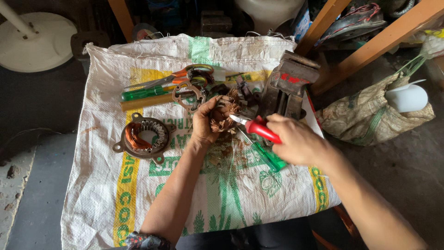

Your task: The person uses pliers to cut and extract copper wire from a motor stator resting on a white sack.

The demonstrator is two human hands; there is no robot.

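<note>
open sack cloth [138, 203] near front, vise [286, 88] and stator [141, 137] crowding the far side

Repair workshop: vise [286, 90], motor stator [143, 136]

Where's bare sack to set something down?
Free: near strip of the sack below the stator, left of the left hand's forearm; also the near-right corner. Crowded: far side, with scissors, screwdriver and vise, and around the right hand holding pliers.

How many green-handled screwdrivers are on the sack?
2. One green-handled screwdriver lies at the far left beside the orange-handled scissors; the other lies under the right hand, which holds red-handled pliers. More may be hidden among the clutter.
</note>
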